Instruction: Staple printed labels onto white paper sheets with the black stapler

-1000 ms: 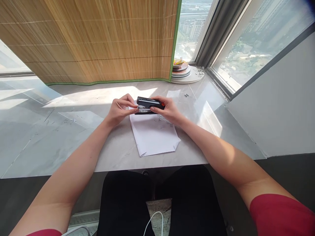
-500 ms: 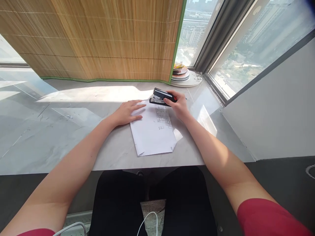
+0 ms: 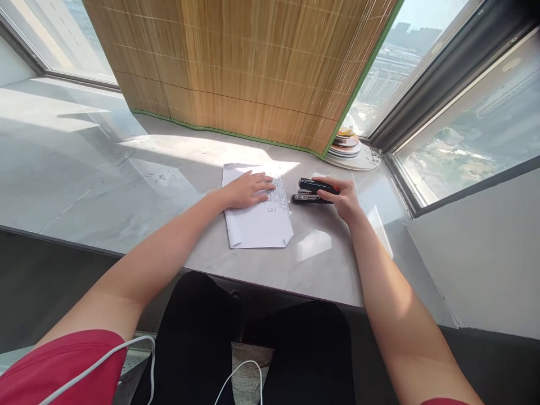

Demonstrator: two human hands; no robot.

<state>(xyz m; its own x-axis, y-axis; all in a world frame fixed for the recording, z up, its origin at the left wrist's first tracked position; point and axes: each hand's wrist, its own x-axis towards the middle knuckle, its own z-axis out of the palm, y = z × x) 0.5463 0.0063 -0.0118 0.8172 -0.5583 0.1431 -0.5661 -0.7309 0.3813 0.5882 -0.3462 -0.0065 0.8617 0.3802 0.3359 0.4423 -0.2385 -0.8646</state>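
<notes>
Pale grey marbled ledge [image 3: 257, 261] before me, sunlit in patches. On it, I note: white paper [image 3: 258, 229], lower corners folded; small dark bits [image 3: 160, 176] scattered to my left; broad white plate [image 3: 363, 161] by the window corner, under stacked plates [image 3: 345, 146].

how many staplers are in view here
1: a black stapler, held in the right hand, to the right of the white paper under the left hand. No other is visible.
</notes>
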